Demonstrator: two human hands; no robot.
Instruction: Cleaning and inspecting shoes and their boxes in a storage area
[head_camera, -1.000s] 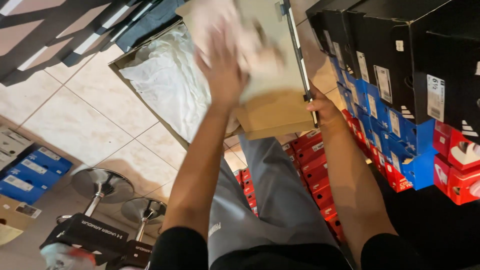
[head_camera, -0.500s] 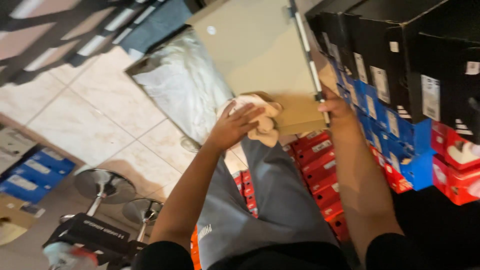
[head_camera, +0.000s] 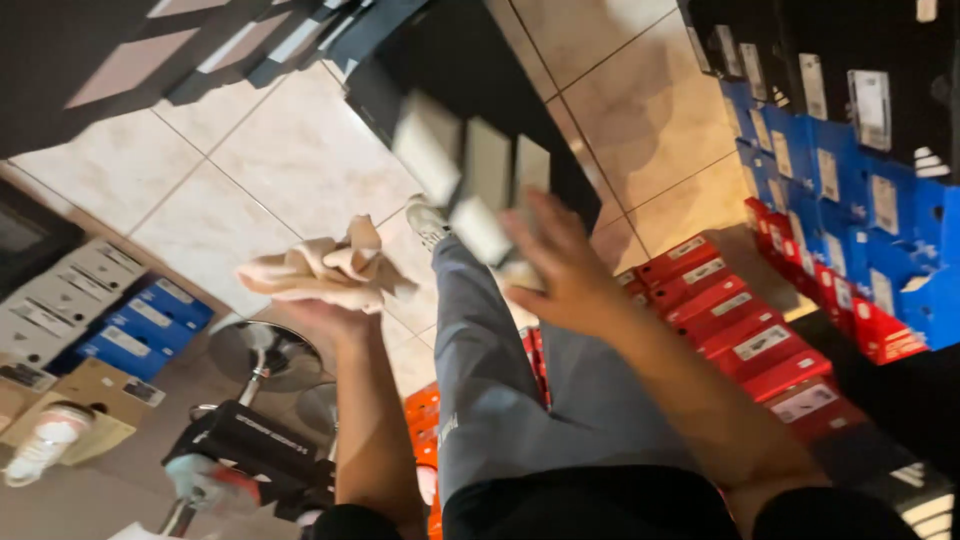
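A crumpled wad of tan packing paper (head_camera: 325, 272) was gripped in the left hand (head_camera: 320, 305) and held out over the tiled floor (head_camera: 290, 150), up and to the left of the grey-trousered leg (head_camera: 490, 390). Half a second before, that same paper had been pressed against an open cardboard shoebox propped on the leg; the box was no longer seen there, so the paper appeared to have been lifted clear of it. The right hand (head_camera: 560, 265) was spread open, fingers apart and holding nothing, above the leg. Just beyond it a row of blurred pale boxes (head_camera: 470, 170) was seen on a dark shelf (head_camera: 450, 70). Red shoeboxes (head_camera: 730, 320) were stacked right of the leg, blue ones (head_camera: 850, 190) further right, and more blue boxes (head_camera: 130, 325) and a round stool base (head_camera: 265, 355) lay to its left.
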